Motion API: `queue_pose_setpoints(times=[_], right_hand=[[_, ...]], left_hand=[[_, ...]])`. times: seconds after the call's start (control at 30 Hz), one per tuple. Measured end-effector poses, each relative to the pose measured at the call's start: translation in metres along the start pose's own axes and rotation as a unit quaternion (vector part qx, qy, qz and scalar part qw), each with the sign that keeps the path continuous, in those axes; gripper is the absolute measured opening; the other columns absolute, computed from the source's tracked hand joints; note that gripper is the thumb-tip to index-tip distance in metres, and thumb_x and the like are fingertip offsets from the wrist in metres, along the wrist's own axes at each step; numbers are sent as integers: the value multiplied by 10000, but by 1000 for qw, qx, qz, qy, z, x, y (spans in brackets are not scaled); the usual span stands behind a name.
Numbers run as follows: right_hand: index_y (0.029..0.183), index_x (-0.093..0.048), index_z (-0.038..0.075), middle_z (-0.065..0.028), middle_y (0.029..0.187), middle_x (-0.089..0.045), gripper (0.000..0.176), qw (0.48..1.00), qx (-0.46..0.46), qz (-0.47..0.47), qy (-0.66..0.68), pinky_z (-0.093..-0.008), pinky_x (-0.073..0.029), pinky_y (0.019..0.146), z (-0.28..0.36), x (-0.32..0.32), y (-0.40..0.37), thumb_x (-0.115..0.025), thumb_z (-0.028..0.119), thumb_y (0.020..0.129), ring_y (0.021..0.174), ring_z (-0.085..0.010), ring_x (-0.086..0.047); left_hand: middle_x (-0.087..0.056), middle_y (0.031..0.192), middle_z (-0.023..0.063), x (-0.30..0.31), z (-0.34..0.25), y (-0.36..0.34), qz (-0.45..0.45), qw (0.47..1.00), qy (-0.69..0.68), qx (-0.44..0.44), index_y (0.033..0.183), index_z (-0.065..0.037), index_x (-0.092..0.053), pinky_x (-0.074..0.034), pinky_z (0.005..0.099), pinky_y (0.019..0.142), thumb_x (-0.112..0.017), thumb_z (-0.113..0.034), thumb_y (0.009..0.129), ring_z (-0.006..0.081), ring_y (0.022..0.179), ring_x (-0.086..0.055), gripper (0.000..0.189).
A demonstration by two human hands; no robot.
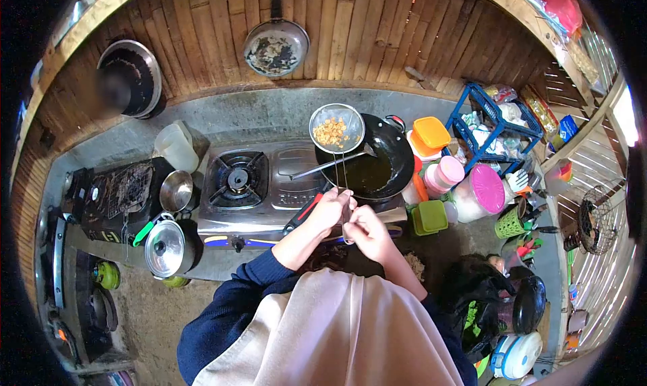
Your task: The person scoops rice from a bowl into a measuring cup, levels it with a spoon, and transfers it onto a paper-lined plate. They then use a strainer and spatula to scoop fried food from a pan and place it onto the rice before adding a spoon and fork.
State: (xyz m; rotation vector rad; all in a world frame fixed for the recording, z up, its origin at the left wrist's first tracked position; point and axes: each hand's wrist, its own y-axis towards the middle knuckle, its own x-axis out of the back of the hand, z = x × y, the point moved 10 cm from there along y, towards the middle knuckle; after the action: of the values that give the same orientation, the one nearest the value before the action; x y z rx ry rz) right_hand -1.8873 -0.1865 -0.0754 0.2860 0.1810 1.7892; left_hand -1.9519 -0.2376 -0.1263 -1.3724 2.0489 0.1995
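A round wire strainer (322, 131) with golden-brown fried bits (331, 132) in it is over the far-left rim of a black wok (399, 158). Its thin handle reaches back toward me. My left hand (327, 211) is closed, fingers pinched on that handle. Lower down, my right hand (369, 231) is closed round the handle's end. Dark oil (367, 173) covers the wok's bottom. A metal spatula (330, 164) leans across the wok's left rim. The wok's black and red handle (304, 211) sticks out beside my left wrist.
The wok sits on the right of a two-burner gas stove (290, 158); the left burner (237, 178) is bare. Plastic tubs, including a pink-lidded one (486, 189), and a blue rack (495, 124) crowd the right. A lidded pot (166, 249) and small metal pan (176, 191) stand left.
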Motion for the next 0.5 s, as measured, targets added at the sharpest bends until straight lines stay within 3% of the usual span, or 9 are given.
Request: queue_pose_setpoints(times=[0.07,0.1,0.2,0.27,0.4,0.47,0.5], right_hand=[[878,-389,63,-19,600,-465,111,985,29,-57,158,-213,-371,466,-4,19,4,-466,-17,872,490,-78,-437],[858,-373,64,-24,566,-465,110,983,-60,-109,136,-213,-359,442,-17,28,7,-449,-14,879,470,-81,-430],[928,-443,52,-25,594,-497,56,983,-89,-126,96,-207,-337,433,-59,40,31,-467,38,879,460,-81,-427],[1088,-451,32,-35,631,-507,195,987,-149,-52,42,-225,-365,423,-76,25,49,-472,53,896,478,-79,-440],[1270,-371,72,-59,649,-544,380,968,-241,62,19,-249,-397,415,-93,-17,94,-481,81,906,463,-109,-480],[1317,-330,94,-73,662,-565,448,972,-214,93,-21,-254,-418,425,-111,-32,120,-503,147,907,468,-129,-512],[1325,-315,87,-73,664,-570,483,975,-200,94,39,-262,-428,429,-109,-44,131,-519,192,900,473,-137,-524]], left_hand=[[-489,686,28,13,-10,-6,4,999,47,12,908,-55,-406,-467,265,549,-422,-150,941,130,586,-503,102],[-480,660,16,12,-21,-16,-7,998,54,9,897,-57,-427,-459,260,542,-424,-157,942,124,574,-483,110],[-482,664,14,24,-42,-29,5,996,86,14,917,-36,-462,-445,252,521,-425,-158,938,116,552,-458,129],[-481,651,11,28,-58,-40,-5,994,105,10,939,-47,-477,-403,237,471,-425,-163,936,106,534,-453,128],[-479,636,3,23,-83,-61,10,994,104,14,929,-48,-504,-389,228,450,-438,-177,932,105,490,-449,145],[-479,633,0,21,-89,-65,22,995,92,6,928,-46,-514,-385,227,442,-445,-182,929,103,476,-447,152],[-481,632,0,18,-90,-66,37,996,85,9,941,-40,-524,-381,225,435,-453,-185,926,101,476,-447,162]])
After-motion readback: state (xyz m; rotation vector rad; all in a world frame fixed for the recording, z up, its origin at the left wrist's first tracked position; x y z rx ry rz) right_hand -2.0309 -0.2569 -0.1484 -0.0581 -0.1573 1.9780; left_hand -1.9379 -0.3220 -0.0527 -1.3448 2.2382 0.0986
